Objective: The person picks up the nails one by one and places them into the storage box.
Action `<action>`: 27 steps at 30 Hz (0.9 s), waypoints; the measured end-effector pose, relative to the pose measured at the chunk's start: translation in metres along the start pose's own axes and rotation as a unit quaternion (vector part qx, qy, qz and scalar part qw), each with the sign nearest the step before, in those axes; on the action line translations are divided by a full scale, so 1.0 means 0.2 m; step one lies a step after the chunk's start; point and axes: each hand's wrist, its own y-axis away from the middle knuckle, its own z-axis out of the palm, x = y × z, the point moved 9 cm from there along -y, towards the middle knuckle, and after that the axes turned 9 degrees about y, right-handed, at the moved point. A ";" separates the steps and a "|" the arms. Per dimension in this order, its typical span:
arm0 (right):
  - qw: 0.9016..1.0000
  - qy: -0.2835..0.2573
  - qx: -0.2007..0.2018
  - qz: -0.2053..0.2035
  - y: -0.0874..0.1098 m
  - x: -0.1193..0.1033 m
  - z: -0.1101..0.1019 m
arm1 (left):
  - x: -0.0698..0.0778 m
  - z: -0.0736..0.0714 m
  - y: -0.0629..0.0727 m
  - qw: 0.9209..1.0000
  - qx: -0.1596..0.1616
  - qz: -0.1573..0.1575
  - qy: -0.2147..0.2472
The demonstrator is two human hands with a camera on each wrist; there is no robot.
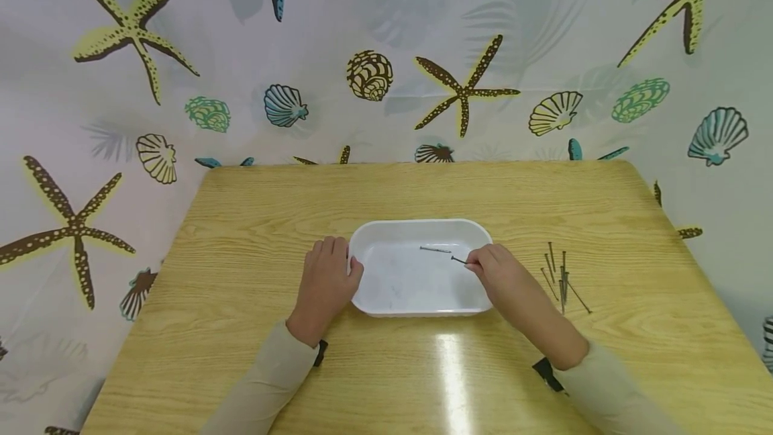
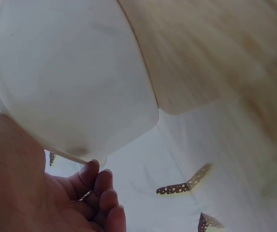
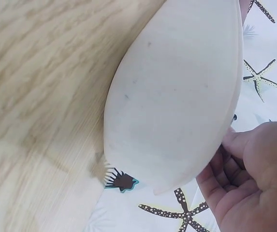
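A white oval dish [image 1: 398, 287] sits on the table. My left hand [image 1: 326, 277] holds its left rim, thumb over the edge and the other fingers outside; in the left wrist view, loosely bent fingers [image 2: 110, 195] lie by the rim. Over the dish's right side, my right hand [image 1: 498, 274] pinches a dark nail [image 1: 458, 260] between thumb and fingertips, its head pointing left. Inside the dish lies a nail [image 1: 436, 249]; whether it is a single one I cannot tell. In the right wrist view, the dish wall [image 3: 172, 96] hides most of the pinched nail.
Several loose nails [image 1: 564, 277] lie in a small pile on the wooden table [image 1: 272, 207], right of the dish and beyond my right hand. A patterned cloth [image 1: 338, 25] with starfish and shells hangs behind the table and along its sides.
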 end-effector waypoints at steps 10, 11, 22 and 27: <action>0.999 -0.007 0.006 -0.041 -0.06 -0.11 0.04 | 0.00 0.00 0.00 1.000 0.002 0.003 -0.004; 0.999 -0.009 0.002 -0.041 -0.07 -0.11 0.05 | 0.01 -0.01 0.00 1.000 0.002 0.003 -0.003; 0.997 0.007 -0.058 -0.047 -0.12 -0.13 0.16 | 0.00 -0.01 0.00 1.000 0.002 0.001 -0.003; 0.994 0.012 -0.104 -0.032 -0.12 -0.11 0.24 | -0.01 0.00 0.00 1.000 -0.007 -0.009 0.001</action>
